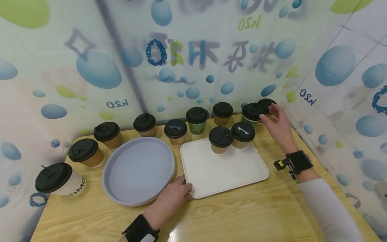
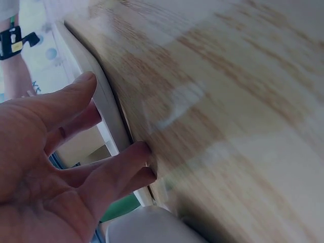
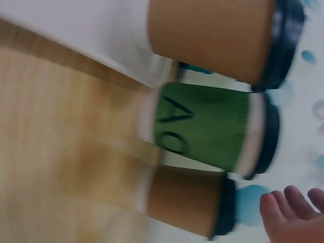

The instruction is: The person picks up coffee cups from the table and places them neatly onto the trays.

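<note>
Two hands show in the head view. The left hand (image 1: 173,194) is at the near left corner of the tray (image 1: 223,178), thumb and fingers apart and touching its edge. Just beside that hand, on its left, sits the plate (image 1: 137,171); beyond it, two brown cups (image 1: 219,148) stand on the tray's far part. The right hand (image 1: 280,126), thumb and fingers apart, hovers by the corner cup (image 1: 263,102); just left of it is the green cup (image 1: 251,112).

In the left wrist view, the left thumb lies over the tray's rim and two fingertips reach past it to the table (image 2: 228,116).

In the right wrist view, the right fingertips are near the corner cup's lid, apart from it; the green cup is farther from them.
</note>
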A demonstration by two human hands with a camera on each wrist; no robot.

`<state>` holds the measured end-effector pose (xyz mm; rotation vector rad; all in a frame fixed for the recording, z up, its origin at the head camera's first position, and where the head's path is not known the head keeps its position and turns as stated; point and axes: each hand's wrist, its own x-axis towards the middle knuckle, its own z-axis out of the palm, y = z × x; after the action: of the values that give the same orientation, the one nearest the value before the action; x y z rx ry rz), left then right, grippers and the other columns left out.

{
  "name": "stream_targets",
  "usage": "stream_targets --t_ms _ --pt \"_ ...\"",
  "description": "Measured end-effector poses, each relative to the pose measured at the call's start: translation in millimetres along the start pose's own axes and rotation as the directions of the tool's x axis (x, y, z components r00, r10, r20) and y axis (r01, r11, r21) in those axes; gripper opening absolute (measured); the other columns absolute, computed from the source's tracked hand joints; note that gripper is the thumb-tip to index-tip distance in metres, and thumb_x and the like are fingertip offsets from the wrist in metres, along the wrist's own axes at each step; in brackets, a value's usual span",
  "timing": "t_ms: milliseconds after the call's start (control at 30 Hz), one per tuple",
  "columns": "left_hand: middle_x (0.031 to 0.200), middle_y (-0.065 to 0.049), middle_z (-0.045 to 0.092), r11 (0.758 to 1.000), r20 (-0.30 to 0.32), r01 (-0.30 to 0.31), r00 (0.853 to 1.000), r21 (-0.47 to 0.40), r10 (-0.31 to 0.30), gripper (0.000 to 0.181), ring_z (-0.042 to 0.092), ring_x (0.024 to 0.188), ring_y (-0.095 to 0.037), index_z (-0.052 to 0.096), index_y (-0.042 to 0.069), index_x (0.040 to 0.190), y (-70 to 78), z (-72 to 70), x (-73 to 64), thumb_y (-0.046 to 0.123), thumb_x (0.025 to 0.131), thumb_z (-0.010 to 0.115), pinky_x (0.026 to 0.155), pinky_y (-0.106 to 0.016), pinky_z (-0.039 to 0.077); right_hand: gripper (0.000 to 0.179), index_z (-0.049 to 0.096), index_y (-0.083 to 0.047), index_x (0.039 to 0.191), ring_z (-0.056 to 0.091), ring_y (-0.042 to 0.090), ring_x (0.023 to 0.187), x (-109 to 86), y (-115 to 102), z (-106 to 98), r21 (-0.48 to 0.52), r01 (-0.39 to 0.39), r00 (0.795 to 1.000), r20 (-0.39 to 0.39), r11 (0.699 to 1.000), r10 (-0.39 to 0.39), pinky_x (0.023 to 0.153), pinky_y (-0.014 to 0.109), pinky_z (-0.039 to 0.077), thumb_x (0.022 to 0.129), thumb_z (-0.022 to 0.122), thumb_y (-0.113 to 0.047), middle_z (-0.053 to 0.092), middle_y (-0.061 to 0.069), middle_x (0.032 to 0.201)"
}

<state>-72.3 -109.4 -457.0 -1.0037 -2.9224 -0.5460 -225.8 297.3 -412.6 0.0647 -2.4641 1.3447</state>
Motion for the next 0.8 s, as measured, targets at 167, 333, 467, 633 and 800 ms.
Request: stream_targets --t_ms 167,333,467,633,800 --pt "0.092 -0.005 0.058 1.000 -0.014 -0.016 1.000 -0.006 0.016 0.020 0.059 0.077 -0.020 0.067 0.011 0.084 -1.9 2.0 0.4 0.018 0.083 0.086 0.059 -0.029 0.050 0.087 0.021 -0.004 0.163 0.035 0.037 0.149 5.9 21.6 5.5 0.048 -0.087 0.994 0.065 0.995 0.083 0.119 0.051 0.031 0.100 0.068 -0.042 0.035 0.022 0.161" --pt "0.090 -0.004 0.057 0.999 -0.038 -0.034 0.999 0.003 0.034 0.022 0.059 0.075 -0.020 0.065 0.012 0.082 -2.0 2.5 -2.1 0.018 0.082 0.086 0.057 -0.028 0.049 0.090 0.018 -0.002 0.163 0.035 0.042 0.147 10.3 41.1 12.9 0.063 -0.096 0.988 0.126 0.993 0.088 0.119 0.056 0.029 0.099 0.072 -0.034 0.032 0.025 0.161" --pt "0.090 -0.004 0.057 0.999 -0.028 -0.031 0.999 0.014 0.031 0.022 0.058 0.075 -0.019 0.065 0.012 0.082 -2.0 2.2 -3.1 0.019 0.082 0.086 0.057 -0.027 0.048 0.091 0.017 0.001 0.162 0.037 0.044 0.145 14.3 51.0 20.2 0.089 -0.097 0.985 0.152 0.991 0.083 0.118 0.056 0.031 0.098 0.074 -0.028 0.033 0.027 0.160" --pt "0.091 -0.004 0.057 1.000 -0.001 -0.018 1.000 0.007 0.018 0.022 0.057 0.075 -0.017 0.065 0.012 0.083 -1.7 0.2 -2.4 0.019 0.084 0.085 0.058 -0.027 0.048 0.086 0.024 0.004 0.159 0.043 0.046 0.140 18.7 55.7 28.1 0.069 -0.066 0.984 0.167 0.995 0.053 0.115 0.057 0.035 0.097 0.076 -0.024 0.041 0.029 0.154" --pt "0.091 -0.004 0.057 1.000 -0.009 -0.022 1.000 0.006 0.022 0.021 0.057 0.074 -0.017 0.066 0.012 0.084 -2.9 1.1 -2.2 0.019 0.083 0.086 0.057 -0.027 0.048 0.084 0.025 0.005 0.157 0.044 0.048 0.138 21.5 57.0 34.0 0.042 -0.056 0.980 0.192 0.998 0.047 0.112 0.060 0.037 0.097 0.074 -0.027 0.041 0.030 0.150"
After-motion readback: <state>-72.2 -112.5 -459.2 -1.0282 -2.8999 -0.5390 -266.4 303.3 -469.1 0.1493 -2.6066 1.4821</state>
